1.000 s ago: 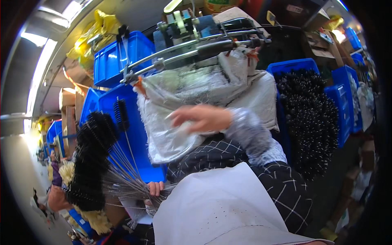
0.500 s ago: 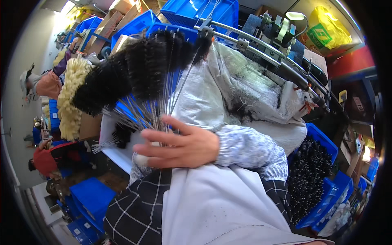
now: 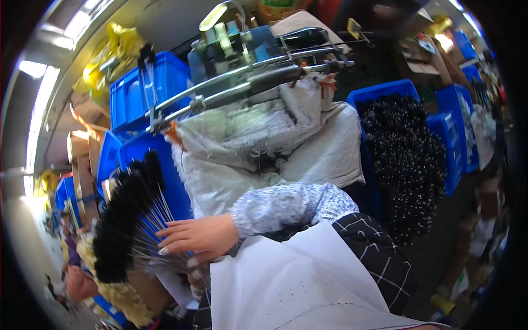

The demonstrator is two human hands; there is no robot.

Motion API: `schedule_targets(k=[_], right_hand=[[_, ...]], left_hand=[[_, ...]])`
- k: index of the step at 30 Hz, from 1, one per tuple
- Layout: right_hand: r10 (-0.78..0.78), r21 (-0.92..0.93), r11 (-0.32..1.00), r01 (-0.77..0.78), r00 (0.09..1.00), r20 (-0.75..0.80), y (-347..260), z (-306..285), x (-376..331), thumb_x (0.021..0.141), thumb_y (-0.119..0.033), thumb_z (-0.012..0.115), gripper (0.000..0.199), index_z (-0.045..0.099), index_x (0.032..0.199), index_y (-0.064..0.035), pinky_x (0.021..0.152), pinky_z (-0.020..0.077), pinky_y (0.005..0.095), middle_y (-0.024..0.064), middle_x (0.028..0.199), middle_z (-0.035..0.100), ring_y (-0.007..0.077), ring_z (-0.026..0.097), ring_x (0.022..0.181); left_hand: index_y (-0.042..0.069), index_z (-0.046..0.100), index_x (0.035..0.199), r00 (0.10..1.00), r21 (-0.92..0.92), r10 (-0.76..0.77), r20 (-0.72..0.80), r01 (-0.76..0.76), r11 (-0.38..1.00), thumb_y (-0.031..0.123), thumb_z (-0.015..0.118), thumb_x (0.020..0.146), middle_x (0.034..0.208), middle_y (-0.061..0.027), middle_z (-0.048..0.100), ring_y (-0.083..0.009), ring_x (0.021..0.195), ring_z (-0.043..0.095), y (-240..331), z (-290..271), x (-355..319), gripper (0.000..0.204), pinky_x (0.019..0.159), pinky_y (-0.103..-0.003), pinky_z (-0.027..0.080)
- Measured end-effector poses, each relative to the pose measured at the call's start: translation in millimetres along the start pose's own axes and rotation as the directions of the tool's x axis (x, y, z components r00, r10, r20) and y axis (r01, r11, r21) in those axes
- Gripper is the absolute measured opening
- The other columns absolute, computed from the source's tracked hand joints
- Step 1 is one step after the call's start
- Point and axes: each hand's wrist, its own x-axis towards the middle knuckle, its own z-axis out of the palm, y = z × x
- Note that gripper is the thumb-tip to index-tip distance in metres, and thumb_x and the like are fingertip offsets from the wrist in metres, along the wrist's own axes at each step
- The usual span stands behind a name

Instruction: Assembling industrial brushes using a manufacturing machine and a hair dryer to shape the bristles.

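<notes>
A fanned bundle of black tube brushes (image 3: 124, 220) with thin twisted-wire stems is at the left of my lap. The stems converge at my left hand (image 3: 197, 270), which is blurred and mostly hidden beneath the other hand; it appears closed around their lower ends. My right hand (image 3: 201, 235) lies across the wire stems with its fingers stretched out and slightly spread, back of the hand up. A patterned sleeve covers the right forearm, and a white apron (image 3: 286, 280) spreads over my lap.
Ahead stands a bench machine with metal rods (image 3: 231, 82), white sacking (image 3: 231, 132) draped below it. Blue crates (image 3: 148, 93) stand at the left. On the right, a blue crate (image 3: 385, 88) holds a heap of black brushes (image 3: 404, 165). Pale yellow bristles (image 3: 129, 302) and a person (image 3: 82, 283) are at lower left.
My view has swung to the right, so the machine and right-hand crate now sit nearer the middle. The brush bundle appears farther left and lower, with my right hand still across its stems.
</notes>
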Motion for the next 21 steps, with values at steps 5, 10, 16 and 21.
schedule_targets(k=[5, 10, 16, 21], right_hand=[[0.121, -0.223, 0.605, -0.764, 0.366, -0.923, -2, -119, -106, 0.078, -0.014, 0.053, 0.018, 0.048, 0.092, -0.0041, 0.078, 0.0399, 0.0294, 0.0099, 0.091, 0.049, 0.0194, 0.050, 0.090], [-0.222, 0.067, 0.387, -0.920, -0.164, -0.961, 57, -282, -316, 0.077, -0.014, 0.052, 0.023, 0.047, 0.095, -0.0023, 0.070, 0.0437, 0.0303, 0.0129, 0.088, 0.054, 0.0233, 0.054, 0.079], [0.144, -0.032, 0.105, -0.994, 0.047, -0.988, 185, -343, -338, 0.071, -0.034, 0.056, 0.037, 0.050, 0.095, -0.0075, 0.067, 0.0432, 0.0376, 0.0146, 0.086, 0.055, 0.0294, 0.054, 0.084], [0.467, 0.177, 0.350, -0.920, 0.008, -0.884, 228, -354, -377, 0.077, -0.038, 0.050, 0.033, 0.054, 0.084, -0.0064, 0.064, 0.0428, 0.0346, 0.0098, 0.077, 0.056, 0.0252, 0.054, 0.075]], left_hand=[[0.013, 0.046, 0.073, 0.999, 0.009, 0.025, 0.032, -0.025, 1.000, 0.022, 0.066, 0.065, 0.068, 0.0020, 0.047, -0.0075, 0.065, 0.044, 194, -131, 417, 0.023, 0.066, -0.022, 0.030], [0.013, 0.046, 0.074, 0.998, 0.010, 0.031, 0.057, -0.032, 0.999, 0.020, 0.065, 0.066, 0.069, 0.0016, 0.048, -0.0074, 0.066, 0.045, 191, -119, 376, 0.022, 0.067, -0.022, 0.030], [0.014, 0.046, 0.074, 0.991, -0.008, 0.135, 0.000, -0.135, 0.991, 0.018, 0.064, 0.067, 0.071, 0.0012, 0.049, -0.0073, 0.067, 0.045, 159, -102, 342, 0.020, 0.068, -0.022, 0.030], [0.014, 0.047, 0.075, 0.965, -0.018, 0.260, -0.024, -0.260, 0.965, 0.017, 0.064, 0.068, 0.072, 0.0008, 0.050, -0.0072, 0.068, 0.046, 101, -77, 303, 0.019, 0.069, -0.022, 0.031]])
